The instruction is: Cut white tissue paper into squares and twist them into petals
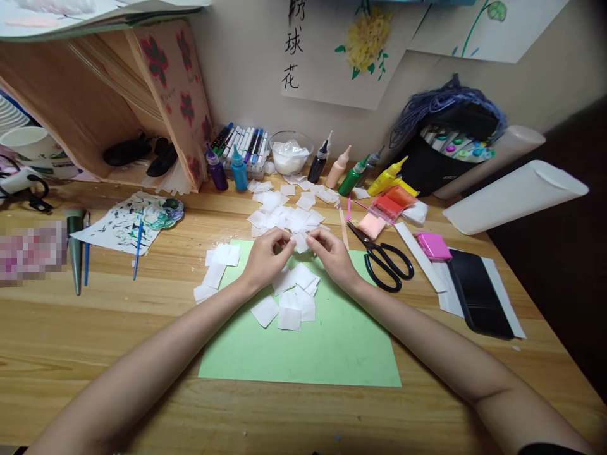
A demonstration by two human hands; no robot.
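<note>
Between my two hands is a small white paper square [300, 242], pinched at its edges above the far side of a green sheet [303, 360]. My left hand [269, 256] has thumb and forefinger closed at the square's left side. On the right side, my right hand [333, 256] grips it the same way. Below the hands, several white squares [290, 318] lie loosely on the green sheet. A bigger heap of white squares [287, 218] spreads just beyond the hands, and another group [215, 273] overlaps the sheet's left edge.
Black-handled scissors [386, 262] lie right of the green sheet, near a phone [478, 294] and a pink packet [432, 246]. Paint bottles [339, 169], a glass bowl [290, 155] and markers [241, 145] line the wall. A paint-smeared paper [118, 227] with brushes lies left.
</note>
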